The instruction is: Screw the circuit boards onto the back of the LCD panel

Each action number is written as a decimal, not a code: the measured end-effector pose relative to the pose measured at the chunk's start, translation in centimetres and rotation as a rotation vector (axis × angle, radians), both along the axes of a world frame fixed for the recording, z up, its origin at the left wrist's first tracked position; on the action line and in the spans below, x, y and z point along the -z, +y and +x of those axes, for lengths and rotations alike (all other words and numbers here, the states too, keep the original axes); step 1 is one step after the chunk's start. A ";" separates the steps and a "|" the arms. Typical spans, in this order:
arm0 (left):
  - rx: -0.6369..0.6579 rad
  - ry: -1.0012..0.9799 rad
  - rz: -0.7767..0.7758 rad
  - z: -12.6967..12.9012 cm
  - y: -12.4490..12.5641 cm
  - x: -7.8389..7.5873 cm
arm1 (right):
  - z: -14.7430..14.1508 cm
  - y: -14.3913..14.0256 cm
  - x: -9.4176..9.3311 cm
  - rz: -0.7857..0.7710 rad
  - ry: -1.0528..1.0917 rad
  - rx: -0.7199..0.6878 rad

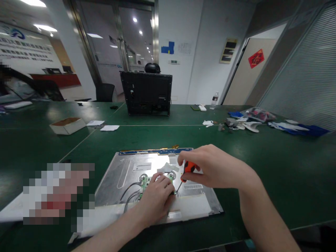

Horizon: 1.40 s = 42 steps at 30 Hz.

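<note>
A flat silver display panel [126, 171] lies back-up on the green table [262, 164]. A small green circuit board [145, 182] with grey wires sits on its back. My left hand [156, 197] rests on the panel, fingers pressing the board and partly hiding it. My right hand [214, 166] grips a screwdriver [189, 168] with an orange and black handle. Its thin shaft slants down to the panel beside my left fingers.
A black monitor back [146, 92] stands upright at the table's middle. A shallow white box [67, 125] and papers lie far left. Gloves, bags and small parts [249, 122] are scattered far right, with a water bottle [214, 100]. A blurred patch covers the near left.
</note>
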State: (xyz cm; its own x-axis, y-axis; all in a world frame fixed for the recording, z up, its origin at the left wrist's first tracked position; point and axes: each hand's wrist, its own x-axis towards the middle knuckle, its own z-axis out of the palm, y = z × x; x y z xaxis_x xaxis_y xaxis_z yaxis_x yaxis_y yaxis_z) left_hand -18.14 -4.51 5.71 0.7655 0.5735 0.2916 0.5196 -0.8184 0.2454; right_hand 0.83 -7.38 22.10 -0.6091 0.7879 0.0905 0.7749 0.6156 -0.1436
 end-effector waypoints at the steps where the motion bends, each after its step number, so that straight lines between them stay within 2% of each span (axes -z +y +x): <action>1: 0.002 -0.004 0.003 0.0 0.0 0.0 | 0.0 -0.2 0.0 -0.005 -0.013 -0.002; 11: 0.039 -0.058 0.048 0.1 0.1 0.7 | 0.0 0.7 0.8 0.017 -0.078 0.052; 27: 0.012 -0.064 0.037 0.2 0.2 1.0 | -0.6 0.3 0.9 0.011 -0.091 -0.006; 34: 0.028 -0.051 0.034 0.1 0.2 0.6 | -0.6 0.3 1.2 0.034 -0.098 -0.013; 42: 0.032 -0.047 0.009 0.0 0.1 0.4 | -1.0 0.4 1.3 -0.010 -0.143 -0.019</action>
